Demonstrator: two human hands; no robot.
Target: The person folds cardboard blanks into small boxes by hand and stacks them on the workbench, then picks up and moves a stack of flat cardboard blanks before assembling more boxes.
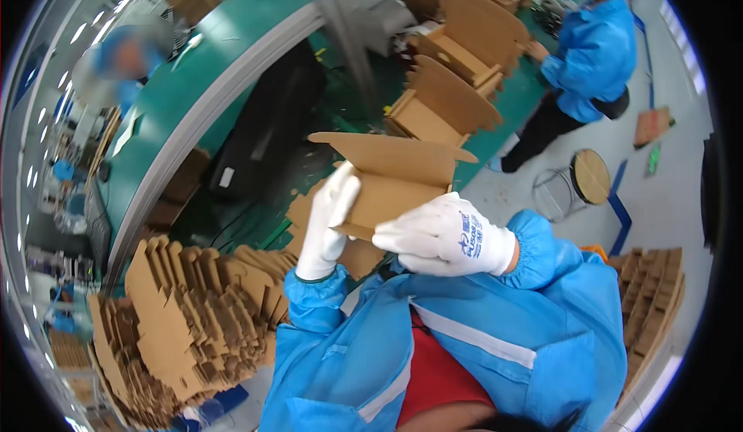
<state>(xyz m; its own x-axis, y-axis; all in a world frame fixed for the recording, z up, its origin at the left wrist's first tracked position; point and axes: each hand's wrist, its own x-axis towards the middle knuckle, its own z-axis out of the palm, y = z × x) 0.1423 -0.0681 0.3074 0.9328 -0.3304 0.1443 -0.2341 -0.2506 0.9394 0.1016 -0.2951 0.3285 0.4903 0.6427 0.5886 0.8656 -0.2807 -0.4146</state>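
Note:
A brown cardboard box (398, 192) with its lid raised is between my two white-gloved hands, in front of my chest. My left hand (328, 219) grips the box's left end, thumb on the near side and fingers along the wall. Across the near right corner lies my right hand (445, 237), its fingers together over the front wall; blue print shows on the back of the glove. Part of the box's front is hidden behind that hand. Beneath the box, more flat cardboard (362, 258) shows.
Stacked flat cardboard blanks (193, 316) stand at left; another cardboard stack (648, 300) is at right. Open boxes (445, 107) line the green table (515, 107) ahead. A co-worker (592, 53) in blue stands at far right, near a round stool (590, 177). A metal frame (209, 92) crosses the left.

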